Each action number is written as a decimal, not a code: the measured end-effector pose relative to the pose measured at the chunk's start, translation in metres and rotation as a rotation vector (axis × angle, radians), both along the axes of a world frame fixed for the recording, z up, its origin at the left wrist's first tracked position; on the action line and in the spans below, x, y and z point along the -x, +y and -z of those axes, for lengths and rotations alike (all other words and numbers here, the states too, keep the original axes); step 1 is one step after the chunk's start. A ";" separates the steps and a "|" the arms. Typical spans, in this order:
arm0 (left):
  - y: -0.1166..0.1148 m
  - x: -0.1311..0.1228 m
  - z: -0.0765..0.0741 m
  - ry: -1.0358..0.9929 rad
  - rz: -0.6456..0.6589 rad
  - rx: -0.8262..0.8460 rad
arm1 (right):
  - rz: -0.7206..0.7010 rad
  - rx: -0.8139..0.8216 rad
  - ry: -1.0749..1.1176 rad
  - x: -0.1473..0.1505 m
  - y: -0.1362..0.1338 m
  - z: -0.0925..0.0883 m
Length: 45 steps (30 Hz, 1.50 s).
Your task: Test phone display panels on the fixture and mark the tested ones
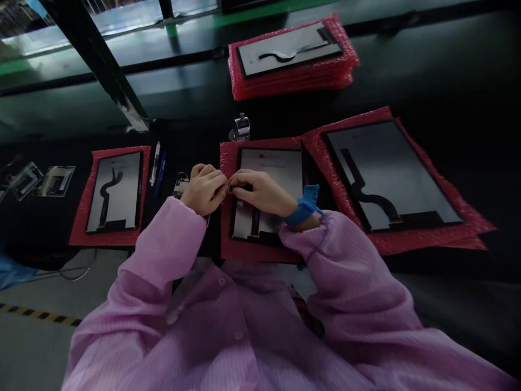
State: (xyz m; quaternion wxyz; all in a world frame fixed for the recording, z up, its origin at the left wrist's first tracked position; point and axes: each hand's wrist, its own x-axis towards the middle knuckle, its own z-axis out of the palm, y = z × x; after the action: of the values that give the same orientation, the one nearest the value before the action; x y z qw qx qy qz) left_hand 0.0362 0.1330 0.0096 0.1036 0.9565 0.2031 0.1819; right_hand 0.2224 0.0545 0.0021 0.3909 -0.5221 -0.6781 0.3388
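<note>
In front of me a display panel (277, 163) with a dark flex cable (255, 222) lies on a red bubble-wrap sheet (240, 251). Over its left edge my right hand (264, 190), with a blue wrist strap (303, 209), pinches something small and dark, perhaps the cable's end. My left hand (205, 187) meets it there, fingers curled together; what they grip is hidden. Partly beneath the left hand sits a small circuit board (180, 185).
Another panel (120, 190) lies on red wrap at left, beside a white pen (155, 164) and a blue pen (160, 174). A larger panel (407, 168) rests at right. Behind stand a metal loupe-like object (241, 127) and a red-wrapped stack (293, 81). A dark post (101, 65) rises left.
</note>
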 end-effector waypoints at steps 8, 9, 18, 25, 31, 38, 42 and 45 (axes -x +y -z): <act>0.001 0.002 0.005 -0.035 0.027 -0.012 | -0.016 -0.052 -0.050 0.002 0.002 0.005; 0.001 0.002 0.005 -0.034 0.029 -0.015 | -0.020 -0.055 -0.053 0.001 0.002 0.005; 0.000 0.003 0.004 -0.016 0.030 -0.031 | -0.044 -0.047 -0.031 0.001 0.002 0.005; 0.005 0.007 0.003 -0.262 -0.206 -0.061 | -0.048 0.070 0.107 -0.014 0.005 0.001; 0.007 0.017 0.008 -0.726 -0.572 -0.156 | 0.580 -0.086 -0.125 -0.072 0.021 0.028; -0.017 0.003 0.007 -0.531 -0.125 -0.176 | 0.827 -0.042 -0.500 -0.107 0.040 0.062; -0.046 -0.011 0.017 -0.238 0.129 -0.131 | 0.859 -0.038 -0.368 -0.104 0.039 0.043; -0.070 -0.015 0.029 -0.104 0.054 -0.013 | 0.849 -0.081 -0.253 -0.107 0.031 0.024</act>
State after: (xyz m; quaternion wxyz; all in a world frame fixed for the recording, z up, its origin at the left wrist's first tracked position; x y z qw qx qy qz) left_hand 0.0508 0.0626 -0.0195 0.1124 0.9516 0.1703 0.2296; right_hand 0.3291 0.0860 -0.0224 0.4293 -0.7761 -0.4587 0.0549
